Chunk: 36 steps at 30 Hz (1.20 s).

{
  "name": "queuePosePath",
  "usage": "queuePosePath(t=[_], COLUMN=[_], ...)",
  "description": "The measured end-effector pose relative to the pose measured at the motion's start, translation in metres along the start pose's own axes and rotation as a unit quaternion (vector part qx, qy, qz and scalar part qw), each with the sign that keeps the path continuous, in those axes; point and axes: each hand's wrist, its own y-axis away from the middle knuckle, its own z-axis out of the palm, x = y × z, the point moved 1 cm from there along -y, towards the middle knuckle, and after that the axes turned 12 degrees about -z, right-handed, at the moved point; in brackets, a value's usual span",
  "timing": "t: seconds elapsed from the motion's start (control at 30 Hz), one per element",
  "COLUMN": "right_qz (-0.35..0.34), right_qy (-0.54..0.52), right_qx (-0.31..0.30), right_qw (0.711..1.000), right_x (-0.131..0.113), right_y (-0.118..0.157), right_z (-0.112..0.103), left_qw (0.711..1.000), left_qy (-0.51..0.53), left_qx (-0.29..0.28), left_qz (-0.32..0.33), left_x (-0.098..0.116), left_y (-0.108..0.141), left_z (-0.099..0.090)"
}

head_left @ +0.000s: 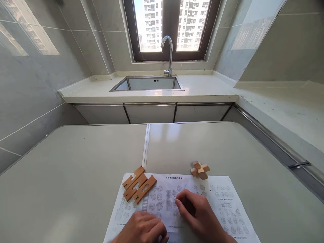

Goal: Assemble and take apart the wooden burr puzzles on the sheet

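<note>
A printed sheet [215,219] with rows of small drawings lies on the table. Over its lower left part is my left hand [144,227], fingers curled, nothing visible in it. My right hand [198,212] is above the middle of the sheet with thumb and forefinger pinched together; no object shows between them. Three flat wooden pieces with cut-outs [138,185] lie side by side on the sheet's upper left corner, beyond my left hand. An assembled wooden cross-shaped block [199,169] rests at the sheet's top edge, beyond my right hand.
The pale table [76,162] has a seam [145,145] running away from me. Past it stands a white counter [202,86] with a sink [149,83] and a faucet [170,55] below a window. Another counter [291,104] runs along the right, and a tiled wall is at the left.
</note>
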Motion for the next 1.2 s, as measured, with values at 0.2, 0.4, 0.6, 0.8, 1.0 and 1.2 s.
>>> queuePosePath(t=[0.2,0.4,0.6,0.8,1.0,1.2], right_qz=[0.028,0.023,0.005,-0.077,-0.184,-0.117], right_qy=[-0.011,0.0,0.016,0.117,0.308,0.419], right_qx=[-0.008,-0.005,0.007,0.043,0.166,0.236], right_qw=[1.0,1.0,1.0,0.989,0.919,0.869], right_x=[0.001,-0.001,-0.001,0.006,0.013,0.023], right_y=[0.0,-0.002,-0.002,-0.001,-0.005,-0.008], right_z=[0.0,-0.001,-0.001,-0.005,-0.03,-0.049], left_qw=[1.0,1.0,1.0,1.0,1.0,1.0], left_qy=[0.014,0.018,0.017,0.011,0.01,0.021], left_qx=[-0.001,-0.002,-0.001,-0.007,-0.004,-0.002], left_qz=[0.009,0.012,0.012,0.007,0.015,0.016], left_x=[-0.004,-0.005,-0.004,-0.004,-0.005,-0.004], left_y=[-0.001,0.0,0.001,0.001,0.0,-0.001], left_z=[0.002,0.004,0.004,0.003,0.004,0.003])
